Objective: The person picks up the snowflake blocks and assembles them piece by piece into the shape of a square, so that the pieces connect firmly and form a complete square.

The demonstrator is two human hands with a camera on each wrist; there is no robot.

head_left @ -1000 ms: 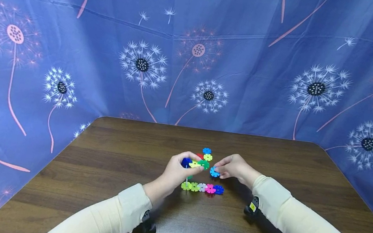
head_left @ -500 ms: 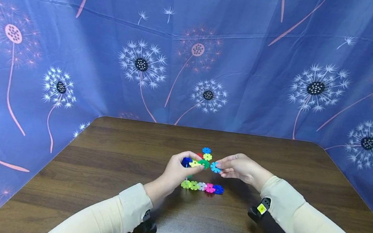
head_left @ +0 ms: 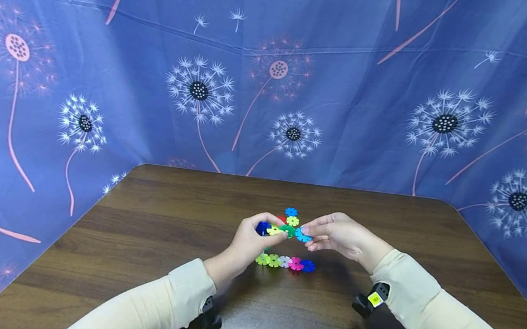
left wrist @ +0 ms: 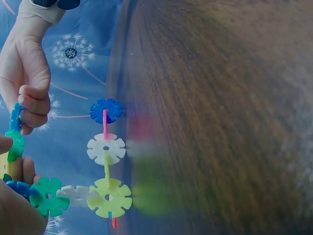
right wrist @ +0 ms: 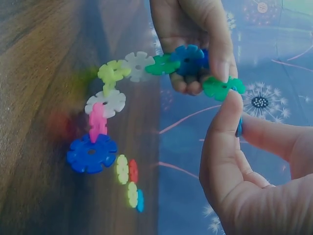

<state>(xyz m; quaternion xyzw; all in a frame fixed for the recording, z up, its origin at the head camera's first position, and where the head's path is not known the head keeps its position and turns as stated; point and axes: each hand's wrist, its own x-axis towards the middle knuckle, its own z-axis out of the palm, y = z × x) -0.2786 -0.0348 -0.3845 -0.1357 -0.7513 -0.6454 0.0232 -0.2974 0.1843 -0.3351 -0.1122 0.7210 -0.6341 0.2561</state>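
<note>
My left hand (head_left: 249, 241) holds the upper part of a chain of linked snowflake discs. At its upper end a green snowflake disc (right wrist: 215, 89) sits between thumb and fingers. My right hand (head_left: 346, 238) pinches a light-blue snowflake disc (head_left: 303, 235) against the green disc's edge; how deep their slots meet cannot be told. From the left hand the chain drops through a green disc (left wrist: 49, 197) and a white disc to a yellow-green disc (left wrist: 110, 197). A lower row runs right along the table, with a pink disc (head_left: 297, 263) and a dark-blue disc (head_left: 308, 266) at its end.
Behind the hands, loose discs lie on the wooden table (head_left: 154, 261): a blue disc (head_left: 291, 211), a yellow disc (head_left: 292, 221) and a red disc (head_left: 282, 219), partly hidden. A blue cloth (head_left: 351, 115) with dandelion prints hangs beyond the table's far edge.
My right hand has turned and lifted slightly, then moved left, bringing the light-blue disc from apart to touching the green disc. My left hand has stayed almost still.
</note>
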